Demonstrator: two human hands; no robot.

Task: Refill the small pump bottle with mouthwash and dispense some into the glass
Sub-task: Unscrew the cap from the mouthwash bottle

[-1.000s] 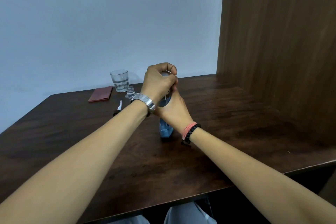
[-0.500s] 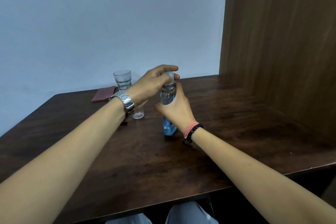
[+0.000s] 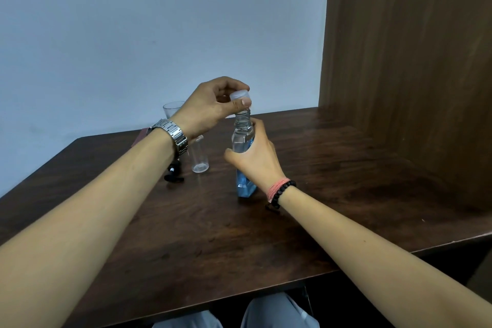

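Observation:
A clear mouthwash bottle with blue liquid stands upright mid-table, and my right hand is wrapped around its body. My left hand pinches the bottle's translucent cap just above the bare threaded neck, apart from it. The small clear pump bottle stands open to the left of the mouthwash bottle. Its black pump head lies on the table beside it, partly behind my left wrist. The drinking glass stands at the back, half hidden by my left hand.
A reddish flat cloth or pouch lies near the glass, mostly hidden by my left wrist. A wooden panel walls off the table's right side. The dark wooden table ends at a front edge close to my legs.
My left hand has turned the cap and lifted it off the mouthwash bottle's neck. The view has shifted, so the small pump bottle now shows to the left.

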